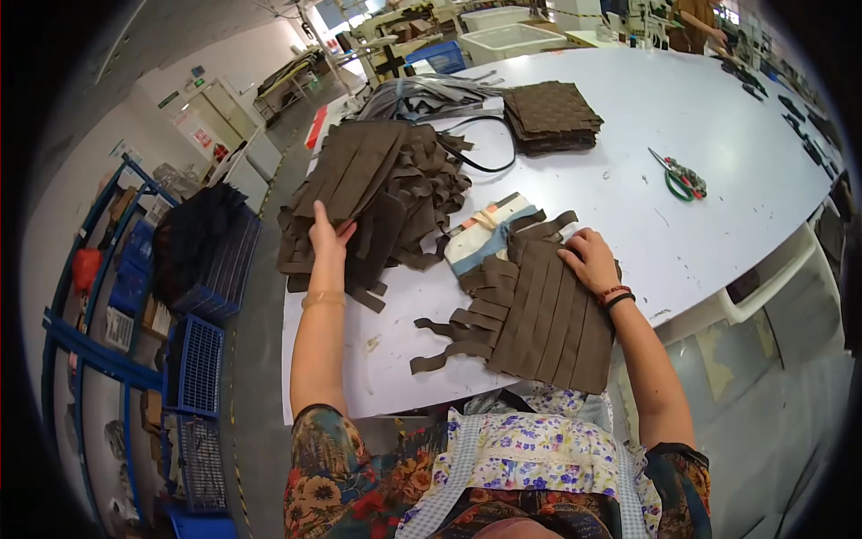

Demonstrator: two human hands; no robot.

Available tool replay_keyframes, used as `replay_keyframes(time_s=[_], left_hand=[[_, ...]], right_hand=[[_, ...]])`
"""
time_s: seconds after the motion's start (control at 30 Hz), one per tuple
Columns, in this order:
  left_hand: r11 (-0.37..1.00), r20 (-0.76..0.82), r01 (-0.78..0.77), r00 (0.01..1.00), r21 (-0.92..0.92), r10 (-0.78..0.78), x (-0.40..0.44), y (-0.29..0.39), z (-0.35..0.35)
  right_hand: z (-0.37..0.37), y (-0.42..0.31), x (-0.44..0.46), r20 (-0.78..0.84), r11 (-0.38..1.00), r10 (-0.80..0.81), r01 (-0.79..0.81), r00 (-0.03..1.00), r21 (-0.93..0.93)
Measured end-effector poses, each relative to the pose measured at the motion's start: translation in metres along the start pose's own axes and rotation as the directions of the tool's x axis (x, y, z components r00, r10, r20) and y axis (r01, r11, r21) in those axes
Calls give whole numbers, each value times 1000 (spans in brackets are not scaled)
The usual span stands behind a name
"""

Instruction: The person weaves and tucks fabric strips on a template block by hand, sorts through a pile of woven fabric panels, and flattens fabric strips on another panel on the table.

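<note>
Grasping the pile with left hand, touching the panel with right hand (cannot tell if gripping), presumably to steady it.

left hand — arm stretched forward, thumb extended | right hand — fingers bent, forearm angled inward

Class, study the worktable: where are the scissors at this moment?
In the head view, the scissors lie on the right part of the white table, right of the woven brown stack and beyond the person's right hand.
</note>
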State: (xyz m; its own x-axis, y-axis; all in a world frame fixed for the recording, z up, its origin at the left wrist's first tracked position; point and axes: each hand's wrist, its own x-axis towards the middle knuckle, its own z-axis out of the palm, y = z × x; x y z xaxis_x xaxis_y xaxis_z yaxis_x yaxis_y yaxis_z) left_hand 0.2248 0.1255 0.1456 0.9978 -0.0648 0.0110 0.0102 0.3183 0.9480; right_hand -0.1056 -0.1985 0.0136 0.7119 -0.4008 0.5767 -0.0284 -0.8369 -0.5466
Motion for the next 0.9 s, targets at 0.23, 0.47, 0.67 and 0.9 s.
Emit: replay_keyframes(time_s=[0.23,0.47,0.67,0.9], left_hand=[[292,347,-744,572,601,744,-115,-51,9],[364,785,-849,506,382,357,-138,-113,72],[159,951,-982,145,104,274,-116,-136,125],[-6,845,-845,535,535,5,-147,-160,116]], right_hand=[[-7,-3,0,40,996,78,-80,996,33],[-12,-5,-1,168,953,262,-283,950,112],[-15,-9,-8,135,972,207,-219,969,81],[-31,-15,-23,142,974,194,-209,971,92]])
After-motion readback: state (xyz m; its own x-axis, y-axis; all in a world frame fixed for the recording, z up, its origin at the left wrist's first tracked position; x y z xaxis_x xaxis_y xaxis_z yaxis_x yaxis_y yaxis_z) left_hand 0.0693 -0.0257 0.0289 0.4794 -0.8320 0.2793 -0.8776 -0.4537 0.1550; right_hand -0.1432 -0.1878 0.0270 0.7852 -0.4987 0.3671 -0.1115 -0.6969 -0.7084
